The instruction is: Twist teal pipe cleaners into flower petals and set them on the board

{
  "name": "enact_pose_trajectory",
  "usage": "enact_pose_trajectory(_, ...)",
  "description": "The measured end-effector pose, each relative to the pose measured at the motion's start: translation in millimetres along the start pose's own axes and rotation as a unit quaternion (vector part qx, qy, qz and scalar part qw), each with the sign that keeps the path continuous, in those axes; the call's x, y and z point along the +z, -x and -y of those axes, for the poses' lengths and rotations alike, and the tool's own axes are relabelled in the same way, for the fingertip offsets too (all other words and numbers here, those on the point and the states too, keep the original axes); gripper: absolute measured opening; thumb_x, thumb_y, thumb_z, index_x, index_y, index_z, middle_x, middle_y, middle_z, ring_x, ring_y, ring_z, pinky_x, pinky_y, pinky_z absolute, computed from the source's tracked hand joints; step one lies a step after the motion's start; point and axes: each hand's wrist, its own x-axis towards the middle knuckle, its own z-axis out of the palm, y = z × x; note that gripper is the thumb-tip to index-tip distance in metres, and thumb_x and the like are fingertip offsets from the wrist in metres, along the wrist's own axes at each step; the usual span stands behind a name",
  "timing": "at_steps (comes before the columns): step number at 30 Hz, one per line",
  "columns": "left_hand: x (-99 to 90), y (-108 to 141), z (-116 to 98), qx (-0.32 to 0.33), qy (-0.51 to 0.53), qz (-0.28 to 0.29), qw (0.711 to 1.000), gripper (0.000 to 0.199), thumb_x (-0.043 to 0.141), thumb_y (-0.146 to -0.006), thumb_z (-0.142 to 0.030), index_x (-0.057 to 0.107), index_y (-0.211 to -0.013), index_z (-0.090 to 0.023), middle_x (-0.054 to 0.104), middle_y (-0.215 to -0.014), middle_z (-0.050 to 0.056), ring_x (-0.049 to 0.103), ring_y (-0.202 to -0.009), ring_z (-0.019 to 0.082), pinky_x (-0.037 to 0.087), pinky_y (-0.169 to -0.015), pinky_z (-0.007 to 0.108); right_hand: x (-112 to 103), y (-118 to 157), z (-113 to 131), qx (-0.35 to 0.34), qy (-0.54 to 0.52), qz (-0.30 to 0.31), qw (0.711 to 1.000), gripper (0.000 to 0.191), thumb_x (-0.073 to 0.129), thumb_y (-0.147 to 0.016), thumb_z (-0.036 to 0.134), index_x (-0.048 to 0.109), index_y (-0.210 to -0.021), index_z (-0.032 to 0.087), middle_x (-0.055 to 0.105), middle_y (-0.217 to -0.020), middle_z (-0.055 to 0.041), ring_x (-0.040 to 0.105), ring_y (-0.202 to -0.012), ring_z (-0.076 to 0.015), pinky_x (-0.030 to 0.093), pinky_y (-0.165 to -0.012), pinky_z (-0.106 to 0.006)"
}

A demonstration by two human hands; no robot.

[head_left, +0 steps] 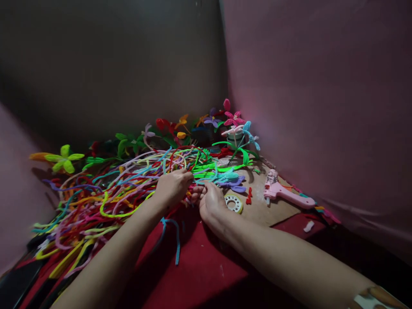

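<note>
My left hand (175,183) is at the right edge of a heap of colourful pipe cleaners (128,182), its fingers closed in a pinch. Close by, my right hand (210,201) is turned partly palm up, with fingers curled and thumb pressed inward. Whatever lies between the fingertips is too small and hidden to name. Just beyond them are bright green pipe cleaners (206,172) and a bundle of light blue loops (230,176). A bent light blue pipe cleaner (177,242) lies on the red cloth below my left hand.
A pink glue gun (286,193) rests on a brown board (260,212) at the right. Near my right hand are a white tape roll (234,204) and a small red twisted piece (249,195). Pipe-cleaner flowers (65,159) line the back, before dark and pink walls.
</note>
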Motion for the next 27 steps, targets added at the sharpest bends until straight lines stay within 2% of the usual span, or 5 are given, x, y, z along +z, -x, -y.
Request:
enact_pose_trajectory(6,16.0,2,5,0.024,-0.006,-0.003,1.000,0.027,0.036,-0.085,-0.030,0.062,-0.082,-0.023,0.062,-0.084,0.003,0.057,-0.072,0.015,0.028,-0.050,0.023,1,-5,3,-0.003,0.016,-0.015,1.000,0.010,0.037,-0.080,0.016,0.044,-0.072,0.018,0.052,-0.042,0.0044,0.048,-0.032,-0.0091,0.036,-0.035,-0.018)
enact_pose_trajectory(15,-7.7,47,37,-0.029,-0.066,-0.041,0.997,0.026,0.040,-0.082,-0.027,0.065,-0.086,-0.025,0.064,-0.084,0.003,0.058,-0.066,0.016,0.028,-0.047,0.024,3,6,16,-0.013,0.019,0.122,0.992,0.014,0.054,-0.078,0.018,0.044,-0.068,0.019,0.056,-0.049,0.0058,0.054,-0.043,-0.0096,0.047,-0.051,-0.023)
enact_pose_trajectory(18,-7.0,64,55,-0.084,0.019,-0.127,0.988,0.025,0.044,-0.080,-0.031,0.067,-0.084,-0.022,0.066,-0.085,0.004,0.059,-0.070,0.017,0.037,-0.054,0.024,5,10,18,-0.028,0.016,0.143,0.989,0.014,0.049,-0.080,0.017,0.045,-0.067,0.019,0.052,-0.045,0.0063,0.051,-0.042,-0.0091,0.049,-0.054,-0.024)
enact_pose_trajectory(21,0.9,74,64,-0.130,0.205,-0.209,0.947,0.024,0.051,-0.076,-0.035,0.069,-0.085,-0.021,0.068,-0.080,0.003,0.060,-0.070,0.016,0.043,-0.064,0.023,3,11,16,-0.020,0.035,0.196,0.980,0.010,0.049,-0.081,0.018,0.047,-0.071,0.018,0.050,-0.044,0.0065,0.046,-0.039,-0.0081,0.047,-0.048,-0.022)
enact_pose_trajectory(27,10.3,81,64,-0.163,0.299,-0.146,0.929,0.016,0.060,-0.067,-0.034,0.071,-0.071,-0.022,0.065,-0.065,0.000,0.055,-0.059,0.013,0.041,-0.056,0.021,-6,6,15,0.055,0.037,0.309,0.949,0.009,0.058,-0.076,0.022,0.050,-0.077,0.019,0.055,-0.054,0.0042,0.049,-0.047,-0.0086,0.044,-0.045,-0.020)
